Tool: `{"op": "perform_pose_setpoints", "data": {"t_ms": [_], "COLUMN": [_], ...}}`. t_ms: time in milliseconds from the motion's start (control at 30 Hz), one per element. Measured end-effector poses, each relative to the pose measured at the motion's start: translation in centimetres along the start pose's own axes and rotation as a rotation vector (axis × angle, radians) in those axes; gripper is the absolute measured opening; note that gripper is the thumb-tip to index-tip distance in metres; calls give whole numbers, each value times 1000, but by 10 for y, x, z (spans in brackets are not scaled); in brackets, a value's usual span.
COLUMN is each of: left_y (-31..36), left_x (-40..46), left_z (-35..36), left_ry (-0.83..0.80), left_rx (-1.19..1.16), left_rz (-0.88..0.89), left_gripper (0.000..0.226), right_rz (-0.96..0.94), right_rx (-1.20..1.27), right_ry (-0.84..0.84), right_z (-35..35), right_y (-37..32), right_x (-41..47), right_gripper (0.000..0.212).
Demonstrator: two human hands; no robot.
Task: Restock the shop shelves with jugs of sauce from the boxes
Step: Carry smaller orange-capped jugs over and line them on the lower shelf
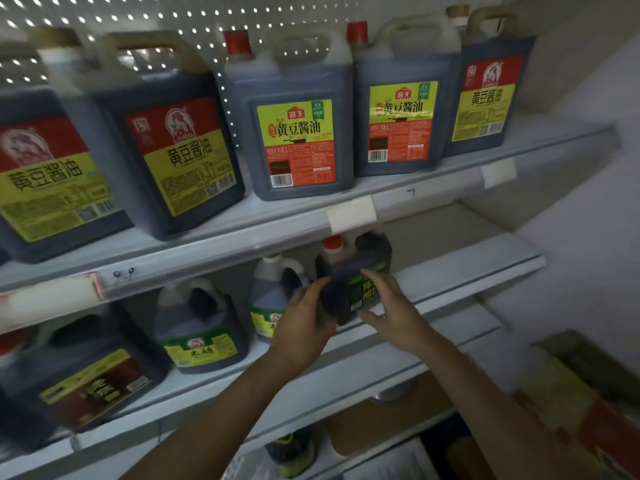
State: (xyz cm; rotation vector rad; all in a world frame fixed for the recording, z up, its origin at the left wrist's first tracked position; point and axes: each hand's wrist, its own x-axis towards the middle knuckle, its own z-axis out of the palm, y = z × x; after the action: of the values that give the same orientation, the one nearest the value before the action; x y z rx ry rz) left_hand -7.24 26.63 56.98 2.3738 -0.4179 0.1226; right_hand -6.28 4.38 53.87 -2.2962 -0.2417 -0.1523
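Note:
A dark jug with a red cap and a green label [349,285] stands near the front of the middle shelf [450,285]. My left hand [304,323] grips its left side, thumb over the front edge. On the jug's right side, my right hand [391,306] has its fingers spread across the label and its thumb under the lower corner. Left of it on the same shelf stand a pale-handled jug [273,292], a jug with a yellow and green label [201,327] and a dark jug with a brown label [79,368].
The upper shelf [381,199] carries several big soy sauce jugs [298,123] in front of a perforated back panel. Bare shelf lies to the right of the held jug. A cardboard box [585,393] sits low at the right, a sneaker [291,452] below.

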Motion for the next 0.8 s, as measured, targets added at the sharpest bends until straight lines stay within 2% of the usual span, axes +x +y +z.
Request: {"op": "perform_pose_setpoints", "data": {"t_ms": [167, 300, 567, 700, 800], "left_y": [-28, -75, -174, -201, -215], "left_x": [-60, -146, -377, -466, -511], "left_z": [-77, -168, -365, -431, -469], "left_ry": [66, 139, 306, 386, 434], "left_rx": [45, 80, 220, 234, 236], "left_rz": [35, -17, -313, -488, -548], "left_gripper": [67, 58, 51, 55, 52], "right_rz": [-81, -221, -493, -603, -655], "right_rx": [27, 7, 91, 145, 150], "right_ry": [-5, -55, -405, -450, -497], "right_z": [43, 120, 309, 375, 413], "right_y": [-98, -199, -443, -530, -580], "right_x": [-37, -56, -103, -129, -139], "right_gripper": [58, 48, 41, 38, 37]}}
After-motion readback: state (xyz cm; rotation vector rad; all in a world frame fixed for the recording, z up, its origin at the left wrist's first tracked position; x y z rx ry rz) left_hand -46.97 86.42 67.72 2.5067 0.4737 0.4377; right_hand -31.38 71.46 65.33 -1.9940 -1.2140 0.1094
